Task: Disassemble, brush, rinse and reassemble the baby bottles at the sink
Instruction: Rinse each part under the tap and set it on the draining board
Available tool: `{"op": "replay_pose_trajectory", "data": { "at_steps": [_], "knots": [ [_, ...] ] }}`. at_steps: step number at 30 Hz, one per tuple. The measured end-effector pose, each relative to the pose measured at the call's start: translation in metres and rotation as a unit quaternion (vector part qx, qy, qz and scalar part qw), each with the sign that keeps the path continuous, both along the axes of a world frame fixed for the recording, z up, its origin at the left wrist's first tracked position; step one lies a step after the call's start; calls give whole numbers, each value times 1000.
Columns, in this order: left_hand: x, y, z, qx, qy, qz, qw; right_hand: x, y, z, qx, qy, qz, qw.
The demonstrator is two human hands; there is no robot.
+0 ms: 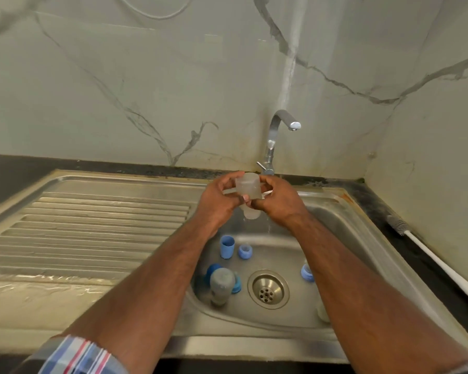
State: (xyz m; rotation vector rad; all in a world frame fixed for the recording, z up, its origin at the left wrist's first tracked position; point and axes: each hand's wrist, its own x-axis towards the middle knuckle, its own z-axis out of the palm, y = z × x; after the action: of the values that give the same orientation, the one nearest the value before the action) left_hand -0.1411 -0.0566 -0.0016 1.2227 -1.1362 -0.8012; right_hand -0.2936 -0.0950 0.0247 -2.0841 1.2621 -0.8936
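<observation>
**Bottle held over the basin, wet and easy to lose**

Bottle [247, 188] is between your two hands, above the back part of the sink [333, 220] and just in front of the tap [278, 130]. Your left hand [219, 201] holds its left side with fingers curled around it, and your right hand [277, 203] closes on the right side, so both are holding the same clear piece. A thin line of water falls under your right hand.

The main risk, I think, is a slip: the plastic looks wet and smooth, and if one hand lets go during a turn, it can drop onto the parts lying below. These are a blue cap [226, 247], a blue ring [244, 251], a second bottle [221, 286] lying on its side near the drain [268, 289], and a blue teat part [307, 272] partly behind your right forearm. A small piece could also roll toward the drain.

The bottle in your hands is cloudy and half transparent, with a wider upper part and a rounded pale end under your fingers. Whether it is one piece or two I cannot tell. The brush [438, 261] lies well apart on the counter [389, 211] at the right
</observation>
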Motion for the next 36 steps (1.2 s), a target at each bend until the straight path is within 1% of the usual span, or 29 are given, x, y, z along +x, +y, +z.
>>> {"op": "replay_pose_trajectory", "data": {
  "at_steps": [5,8,12,15,20,26,32,36],
  "knots": [
    [55,26,12,-3,19,43,999,58,13,9,-14,-3,25,1000],
    [100,43,19,1,12,67,998,102,23,13,-13,-10,41,999],
    [163,68,25,9,-6,106,994,165,39,22,-13,-1,94,995],
    [208,85,21,12,4,140,990,211,48,25,-21,11,122,992],
    [259,106,7,32,-36,181,982,272,58,17,-31,40,150,987],
    [286,100,-6,43,-20,177,983,305,56,4,-38,67,144,987],
    [302,89,-17,76,-60,185,978,317,49,-3,-33,86,124,988],
    [302,90,-20,88,-53,178,979,320,48,-7,-27,92,125,987]
  ]
}}
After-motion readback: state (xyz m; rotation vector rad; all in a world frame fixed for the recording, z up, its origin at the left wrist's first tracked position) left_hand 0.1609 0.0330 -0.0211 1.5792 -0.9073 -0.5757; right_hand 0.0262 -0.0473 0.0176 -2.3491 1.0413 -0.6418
